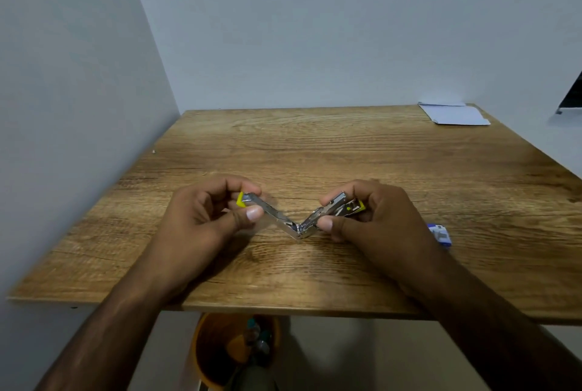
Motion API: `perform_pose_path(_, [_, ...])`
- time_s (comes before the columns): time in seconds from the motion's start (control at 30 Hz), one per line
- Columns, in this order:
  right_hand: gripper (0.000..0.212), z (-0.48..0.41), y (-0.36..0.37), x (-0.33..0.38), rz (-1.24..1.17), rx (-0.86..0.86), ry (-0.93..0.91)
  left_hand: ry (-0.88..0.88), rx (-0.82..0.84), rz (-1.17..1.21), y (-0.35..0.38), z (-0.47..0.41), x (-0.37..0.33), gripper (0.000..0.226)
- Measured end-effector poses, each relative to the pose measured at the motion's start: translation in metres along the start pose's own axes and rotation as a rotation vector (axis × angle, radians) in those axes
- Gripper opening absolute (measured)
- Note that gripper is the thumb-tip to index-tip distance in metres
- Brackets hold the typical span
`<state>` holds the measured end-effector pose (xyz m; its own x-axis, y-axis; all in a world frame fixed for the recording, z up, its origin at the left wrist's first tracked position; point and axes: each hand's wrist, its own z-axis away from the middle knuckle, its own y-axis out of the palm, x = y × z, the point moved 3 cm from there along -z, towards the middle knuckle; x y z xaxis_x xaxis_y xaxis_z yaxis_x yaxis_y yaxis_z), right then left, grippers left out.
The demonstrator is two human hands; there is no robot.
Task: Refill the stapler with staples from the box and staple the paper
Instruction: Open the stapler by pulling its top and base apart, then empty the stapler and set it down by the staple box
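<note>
Holding stapler opened out into a V low over the table, hinge at the bottom of the V, centre of view, pointing toward me.

Grip state:
- L hand: pinches the left arm of the V near its yellow tip, thumb on the near side, fingers curled over the top.
- R hand: grips the other arm, the one w/ the yellow dot, thumb pressed on the near side, fingers wrapped round behind.
- Both hands closed on the tool; neither free.

Key relation: staple box, blue/white, lies on the table to the R of my R hand, just beyond the wrist and partly hidden by it. R hand is much the nearer. L hand is well apart from the box, w/ the whole stapler between. Long axis of the opened stapler runs L–R across me, each arm rising from the hinge to a hand.

Judgement: tool open, refill not yet done. No strip visible in the channel, though it's too blurred there to be sure. Next move prob. = L hand takes the tool alone, R lets go and reaches R for the box. Risk: V may fold shut or swing once only one hand has it.

Paper sits at the far R corner, well apart from both hands; R side nearer for that too. Orange bin below the near table edge, n/a to the task.
</note>
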<state>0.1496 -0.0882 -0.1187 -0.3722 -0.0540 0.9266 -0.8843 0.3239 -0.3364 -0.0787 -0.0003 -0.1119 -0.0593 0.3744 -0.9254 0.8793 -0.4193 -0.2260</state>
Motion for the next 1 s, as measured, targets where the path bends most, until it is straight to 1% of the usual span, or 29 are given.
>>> perform_pose_path(0.13, [0.021, -0.003, -0.008, 0.000, 0.252, -0.048, -0.016, 0.014, 0.057, -0.222, -0.015, 0.003, 0.009, 0.021])
perform_pose_path(0.23, [0.021, -0.004, -0.009, 0.000, 0.401, -0.029, -0.043, 0.010, 0.098, -0.361, -0.018, 0.005, 0.014, 0.020])
perform_pose_path(0.37, [0.021, -0.004, -0.015, -0.004, 0.451, -0.015, -0.058, 0.060, 0.095, -0.507, -0.013, 0.005, 0.008, 0.019])
perform_pose_path(0.43, [0.021, -0.003, -0.016, -0.004, 0.451, -0.006, -0.053, 0.077, 0.098, -0.576, -0.010, 0.006, 0.005, 0.023])
perform_pose_path(0.53, [0.021, -0.002, -0.015, -0.003, 0.470, 0.010, -0.061, 0.169, 0.103, -0.711, 0.000, 0.006, -0.007, 0.027])
perform_pose_path(0.57, [0.022, -0.002, -0.015, -0.003, 0.477, 0.014, -0.066, 0.214, 0.115, -0.721, 0.006, 0.005, -0.014, 0.027])
perform_pose_path(0.63, [0.022, -0.001, -0.015, -0.003, 0.496, 0.024, -0.075, 0.284, 0.193, -0.677, 0.026, 0.002, -0.026, 0.028])
perform_pose_path(0.7, [0.021, 0.000, -0.015, -0.002, 0.501, 0.026, -0.088, 0.323, 0.297, -0.658, 0.052, -0.004, -0.029, 0.026])
perform_pose_path(0.73, [0.020, 0.001, -0.015, -0.002, 0.500, 0.023, -0.099, 0.330, 0.324, -0.671, 0.062, -0.008, -0.028, 0.024])
perform_pose_path(0.9, [0.015, 0.004, -0.015, -0.002, 0.504, -0.025, -0.113, 0.368, 0.325, -0.725, 0.081, -0.018, -0.016, 0.020])
perform_pose_path(1.0, [0.017, 0.003, -0.015, -0.003, 0.488, -0.038, -0.099, 0.396, 0.313, -0.753, 0.081, -0.018, -0.013, 0.021])
